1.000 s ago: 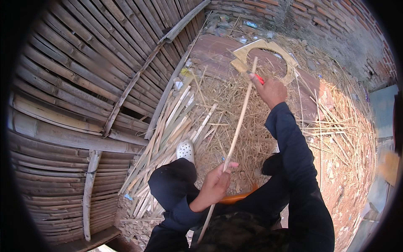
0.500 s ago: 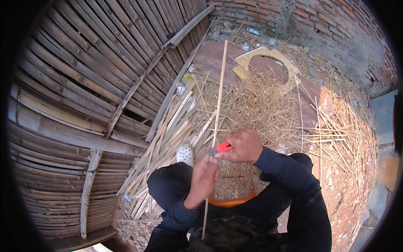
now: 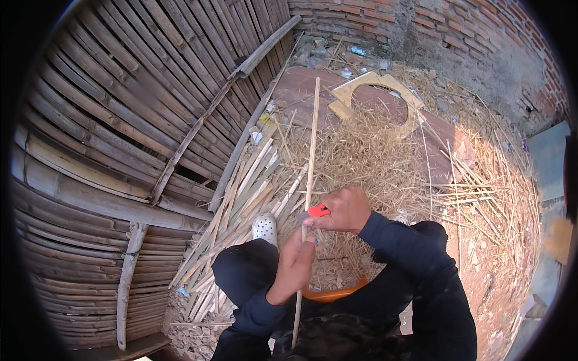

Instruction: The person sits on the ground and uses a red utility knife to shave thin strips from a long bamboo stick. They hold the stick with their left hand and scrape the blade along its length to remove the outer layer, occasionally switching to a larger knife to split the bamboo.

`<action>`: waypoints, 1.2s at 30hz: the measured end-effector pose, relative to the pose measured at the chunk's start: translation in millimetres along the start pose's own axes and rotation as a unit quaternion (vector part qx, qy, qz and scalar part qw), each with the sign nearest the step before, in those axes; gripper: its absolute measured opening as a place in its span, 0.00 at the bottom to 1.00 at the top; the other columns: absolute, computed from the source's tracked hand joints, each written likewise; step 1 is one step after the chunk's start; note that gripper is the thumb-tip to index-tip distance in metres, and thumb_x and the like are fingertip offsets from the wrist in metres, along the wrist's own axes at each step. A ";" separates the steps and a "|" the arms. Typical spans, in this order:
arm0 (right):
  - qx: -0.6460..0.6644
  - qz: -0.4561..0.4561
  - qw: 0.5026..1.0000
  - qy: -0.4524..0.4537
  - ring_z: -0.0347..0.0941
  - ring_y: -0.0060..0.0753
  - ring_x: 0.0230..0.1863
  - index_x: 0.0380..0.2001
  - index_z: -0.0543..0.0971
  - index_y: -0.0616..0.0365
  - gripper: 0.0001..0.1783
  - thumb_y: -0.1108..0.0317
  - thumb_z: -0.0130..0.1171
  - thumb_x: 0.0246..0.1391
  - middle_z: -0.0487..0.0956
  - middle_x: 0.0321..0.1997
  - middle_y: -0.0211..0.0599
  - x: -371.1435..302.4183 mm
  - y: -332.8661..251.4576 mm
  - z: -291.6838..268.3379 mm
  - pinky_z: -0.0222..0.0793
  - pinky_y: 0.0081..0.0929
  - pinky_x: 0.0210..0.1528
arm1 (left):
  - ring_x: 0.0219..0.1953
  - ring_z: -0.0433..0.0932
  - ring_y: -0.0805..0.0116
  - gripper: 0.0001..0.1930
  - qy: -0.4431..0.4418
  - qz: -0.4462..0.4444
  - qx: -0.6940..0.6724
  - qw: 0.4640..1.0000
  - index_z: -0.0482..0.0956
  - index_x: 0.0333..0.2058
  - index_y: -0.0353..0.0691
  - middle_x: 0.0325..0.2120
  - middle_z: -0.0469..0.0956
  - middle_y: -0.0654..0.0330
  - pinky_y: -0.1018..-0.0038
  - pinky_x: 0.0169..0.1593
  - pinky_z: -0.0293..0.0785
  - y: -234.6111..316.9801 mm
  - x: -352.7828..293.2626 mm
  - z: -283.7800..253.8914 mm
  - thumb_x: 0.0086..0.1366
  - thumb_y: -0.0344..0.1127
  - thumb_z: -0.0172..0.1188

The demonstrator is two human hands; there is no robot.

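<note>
A long, pale bamboo strip (image 3: 312, 141) runs from near my lap up and away from me. My left hand (image 3: 294, 263) is closed round its lower part, with the strip's tail showing below the wrist. Just above, my right hand (image 3: 344, 209) grips a knife (image 3: 318, 210) with a red handle. Its grey blade lies against the strip, close to the left fingertips. The right thumb presses near the blade and the strip.
Split bamboo strips (image 3: 257, 174) lie piled on the left beside a bamboo-slat wall (image 3: 138, 90). Shavings (image 3: 373, 144) cover the ground ahead, near a board with a round cut-out (image 3: 342, 93). A brick wall (image 3: 463, 48) stands behind. An orange curved rim (image 3: 337, 296) shows between my legs.
The bamboo strip has slid down toward me, its far end now lower and more of its tail showing below my left hand. The knife stays against it.
</note>
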State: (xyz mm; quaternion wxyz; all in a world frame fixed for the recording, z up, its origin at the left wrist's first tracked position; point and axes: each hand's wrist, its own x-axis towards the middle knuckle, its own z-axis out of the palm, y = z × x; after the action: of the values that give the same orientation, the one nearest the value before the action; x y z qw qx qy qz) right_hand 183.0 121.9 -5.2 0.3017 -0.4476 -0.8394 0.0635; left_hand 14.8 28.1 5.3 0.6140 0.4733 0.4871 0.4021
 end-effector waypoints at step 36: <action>-0.091 0.156 0.983 0.022 0.72 0.48 0.17 0.15 0.81 0.54 0.38 0.28 0.47 0.49 0.73 0.11 0.43 19.3 90.8 -24.3 0.67 0.42 0.22 | 0.13 0.53 0.84 0.16 -0.089 0.049 0.227 0.969 0.71 0.53 0.36 0.09 0.54 0.70 0.78 0.18 0.48 30.9 -48.5 -11.6 0.68 0.30 0.47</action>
State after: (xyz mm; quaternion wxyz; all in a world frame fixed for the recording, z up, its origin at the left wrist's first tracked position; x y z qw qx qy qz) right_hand 253.4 186.8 -11.0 0.2644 -0.6000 -0.7547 0.0234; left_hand -7.4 -9.0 45.0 0.5112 0.6571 0.4852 0.2671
